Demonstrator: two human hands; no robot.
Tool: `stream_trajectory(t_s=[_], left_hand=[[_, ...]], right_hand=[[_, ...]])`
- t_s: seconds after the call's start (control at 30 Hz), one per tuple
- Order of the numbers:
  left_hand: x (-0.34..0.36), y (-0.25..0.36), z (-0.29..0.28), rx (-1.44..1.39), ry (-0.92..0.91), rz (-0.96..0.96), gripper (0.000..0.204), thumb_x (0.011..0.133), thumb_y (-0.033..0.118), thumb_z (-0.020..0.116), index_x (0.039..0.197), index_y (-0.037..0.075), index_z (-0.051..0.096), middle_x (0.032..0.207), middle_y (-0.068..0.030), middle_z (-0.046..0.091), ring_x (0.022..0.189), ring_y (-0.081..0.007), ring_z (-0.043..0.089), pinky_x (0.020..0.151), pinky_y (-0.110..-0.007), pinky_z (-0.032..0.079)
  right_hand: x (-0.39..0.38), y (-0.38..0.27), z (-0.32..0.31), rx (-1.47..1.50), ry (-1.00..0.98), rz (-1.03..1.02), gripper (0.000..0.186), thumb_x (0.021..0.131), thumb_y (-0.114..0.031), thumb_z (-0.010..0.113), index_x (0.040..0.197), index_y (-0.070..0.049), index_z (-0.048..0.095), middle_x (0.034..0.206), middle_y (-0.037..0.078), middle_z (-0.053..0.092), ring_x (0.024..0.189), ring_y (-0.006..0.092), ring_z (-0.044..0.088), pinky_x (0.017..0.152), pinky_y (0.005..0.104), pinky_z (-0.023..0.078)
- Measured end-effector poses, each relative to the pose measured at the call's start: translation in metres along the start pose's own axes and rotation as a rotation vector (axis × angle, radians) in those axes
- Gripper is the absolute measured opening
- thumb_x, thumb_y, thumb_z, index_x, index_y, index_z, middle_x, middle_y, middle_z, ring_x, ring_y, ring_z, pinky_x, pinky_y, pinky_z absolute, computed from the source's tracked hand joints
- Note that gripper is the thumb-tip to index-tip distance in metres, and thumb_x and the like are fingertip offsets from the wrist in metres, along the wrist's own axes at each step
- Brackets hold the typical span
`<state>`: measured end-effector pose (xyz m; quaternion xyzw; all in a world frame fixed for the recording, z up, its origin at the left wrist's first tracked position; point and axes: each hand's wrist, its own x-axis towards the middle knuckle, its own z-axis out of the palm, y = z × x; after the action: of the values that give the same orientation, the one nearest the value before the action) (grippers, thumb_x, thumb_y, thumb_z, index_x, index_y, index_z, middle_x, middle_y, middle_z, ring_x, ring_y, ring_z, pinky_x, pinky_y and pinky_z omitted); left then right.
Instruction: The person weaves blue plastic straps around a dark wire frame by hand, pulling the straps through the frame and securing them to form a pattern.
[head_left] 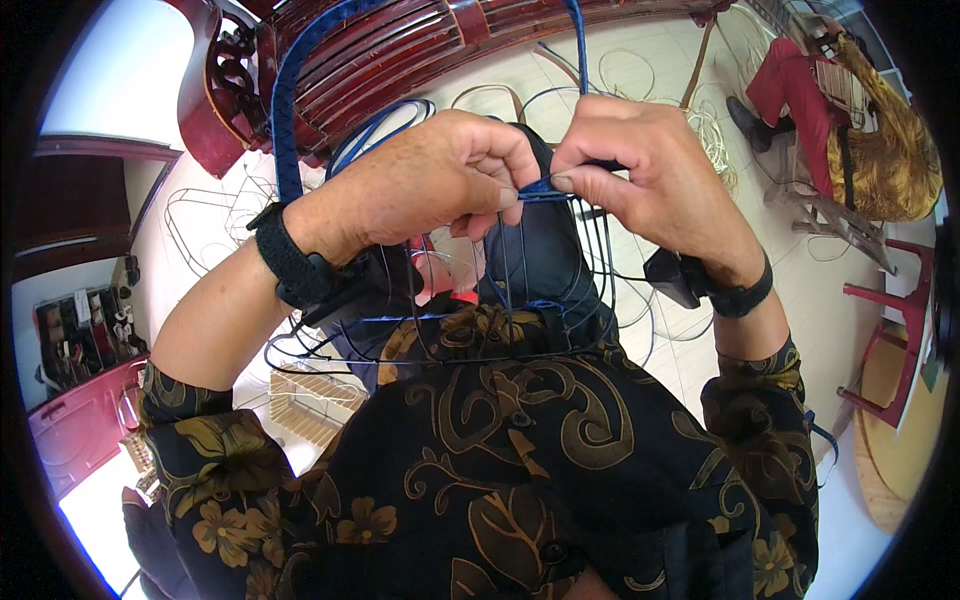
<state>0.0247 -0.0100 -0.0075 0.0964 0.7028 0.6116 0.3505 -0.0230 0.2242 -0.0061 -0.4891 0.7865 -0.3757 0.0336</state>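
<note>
My left hand is curled with thumb and fingertips on a blue strip along the top of a dark wire frame on my lap. My right hand pinches that strip just to the right, thumb against bent index finger. Thin uprights of the frame, with blue strands around its lower rim, run down beneath my hands. A long blue band rises beside my left wrist and arches up out of view; another blue length stands above my right hand.
Beyond lie a carved red wooden bench, loose cords and wire on the tiled floor. At right another person in red trousers sits near red stools and a round board. A cluttered dark tray is at left.
</note>
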Motion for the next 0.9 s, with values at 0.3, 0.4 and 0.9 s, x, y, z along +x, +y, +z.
stream_trajectory(t_s=[0.3, 0.4, 0.9], left_hand=[[-0.001, 0.001, 0.001, 0.143, 0.06, -0.042, 0.005, 0.095, 0.003, 0.06, 0.091, 0.003, 0.061, 0.068, -0.0022, 0.065, 0.054, -0.0066, 0.06, 0.052, -0.022, 0.046], [0.0, -0.001, 0.001, 0.112, 0.067, -0.038, 0.006, 0.095, 0.003, 0.06, 0.089, 0.003, 0.061, 0.065, -0.002, 0.064, 0.055, -0.0069, 0.06, 0.051, -0.022, 0.047], [0.012, 0.0, -0.003, -0.135, 0.004, -0.119, 0.011, 0.095, 0.004, 0.063, 0.095, -0.003, 0.072, 0.075, -0.0064, 0.068, 0.048, -0.0057, 0.05, 0.045, -0.02, 0.04]], right_hand=[[-0.018, -0.009, 0.009, -0.327, 0.116, -0.3, 0.018, 0.068, -0.004, 0.074, 0.085, -0.006, 0.067, 0.075, 0.004, 0.054, 0.065, 0.0228, 0.058, 0.051, 0.0348, 0.045], [-0.023, -0.006, 0.012, -0.422, 0.123, -0.391, 0.021, 0.066, -0.003, 0.072, 0.087, -0.005, 0.068, 0.074, 0.002, 0.052, 0.063, 0.0176, 0.055, 0.045, 0.0303, 0.043], [-0.034, -0.015, 0.013, -0.597, 0.109, -0.403, 0.021, 0.072, -0.011, 0.069, 0.092, -0.005, 0.069, 0.078, 0.0, 0.047, 0.069, 0.0121, 0.054, 0.047, 0.0239, 0.049]])
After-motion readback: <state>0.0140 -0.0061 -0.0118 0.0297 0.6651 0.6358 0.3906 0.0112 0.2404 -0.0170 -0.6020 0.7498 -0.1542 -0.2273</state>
